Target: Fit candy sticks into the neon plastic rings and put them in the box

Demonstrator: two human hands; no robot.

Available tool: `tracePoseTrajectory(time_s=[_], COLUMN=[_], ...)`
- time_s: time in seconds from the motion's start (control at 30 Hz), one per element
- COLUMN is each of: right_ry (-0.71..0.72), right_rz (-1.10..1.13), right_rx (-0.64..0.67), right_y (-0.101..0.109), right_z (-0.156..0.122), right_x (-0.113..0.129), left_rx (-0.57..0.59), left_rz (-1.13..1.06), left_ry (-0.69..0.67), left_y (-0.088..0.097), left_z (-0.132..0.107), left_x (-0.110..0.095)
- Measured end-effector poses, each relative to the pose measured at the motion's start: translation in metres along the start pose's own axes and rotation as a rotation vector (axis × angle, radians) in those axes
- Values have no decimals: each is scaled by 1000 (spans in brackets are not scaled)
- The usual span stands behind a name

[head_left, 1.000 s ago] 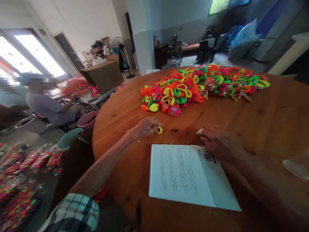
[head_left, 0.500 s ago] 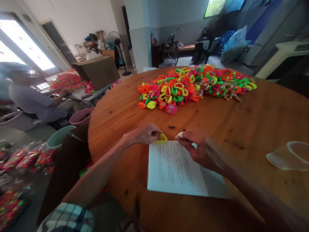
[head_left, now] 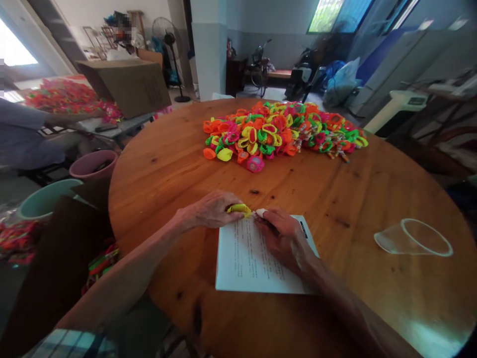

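My left hand [head_left: 216, 209] is closed on a yellow toy watch [head_left: 240, 209], whose band curves in a loop above the top edge of a printed sheet [head_left: 246, 263]. Close against it, my right hand [head_left: 281, 231] is pinched, with something small and white [head_left: 262, 213] at its fingertips. Whether that white piece is held or worn on a finger is unclear. The fingertips hide where the watch and the right hand meet. Beyond both hands lies a heap of bright toy watches [head_left: 276, 132] in orange, yellow, green and pink.
A clear plastic cup [head_left: 413, 238] lies on its side on the round wooden table [head_left: 346, 194], right of the paper. At the left are a pink bucket [head_left: 93, 166], a green bucket [head_left: 50, 199], a cardboard box [head_left: 128, 87] and a seated person [head_left: 26, 129] at another table.
My right hand has moved left, bringing the white piece up to the yellow toy watch, which now tilts differently in my left hand. The camera view has turned to the right.
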State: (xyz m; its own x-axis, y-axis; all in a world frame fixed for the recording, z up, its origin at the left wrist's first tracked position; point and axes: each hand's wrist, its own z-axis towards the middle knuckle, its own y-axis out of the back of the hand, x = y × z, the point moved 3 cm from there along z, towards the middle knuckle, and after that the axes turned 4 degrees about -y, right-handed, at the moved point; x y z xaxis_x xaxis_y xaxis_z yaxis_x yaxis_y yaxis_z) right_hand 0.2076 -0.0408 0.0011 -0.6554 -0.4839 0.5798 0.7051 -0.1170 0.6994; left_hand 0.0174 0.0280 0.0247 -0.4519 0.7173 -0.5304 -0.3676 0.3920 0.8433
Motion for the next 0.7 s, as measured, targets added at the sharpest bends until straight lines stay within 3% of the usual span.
tracePoseTrajectory(time_s=[0.4, 0.7], right_ry=[44, 193], right_rz=[-1, -535], right_rx=[42, 145], right_y=[-3, -9], right_z=[-2, -5], right_x=[2, 17], left_rx=[-7, 11], left_rz=[29, 101], left_ry=[-19, 19], left_y=[-2, -3], left_z=[-1, -3], left_x=[-2, -2])
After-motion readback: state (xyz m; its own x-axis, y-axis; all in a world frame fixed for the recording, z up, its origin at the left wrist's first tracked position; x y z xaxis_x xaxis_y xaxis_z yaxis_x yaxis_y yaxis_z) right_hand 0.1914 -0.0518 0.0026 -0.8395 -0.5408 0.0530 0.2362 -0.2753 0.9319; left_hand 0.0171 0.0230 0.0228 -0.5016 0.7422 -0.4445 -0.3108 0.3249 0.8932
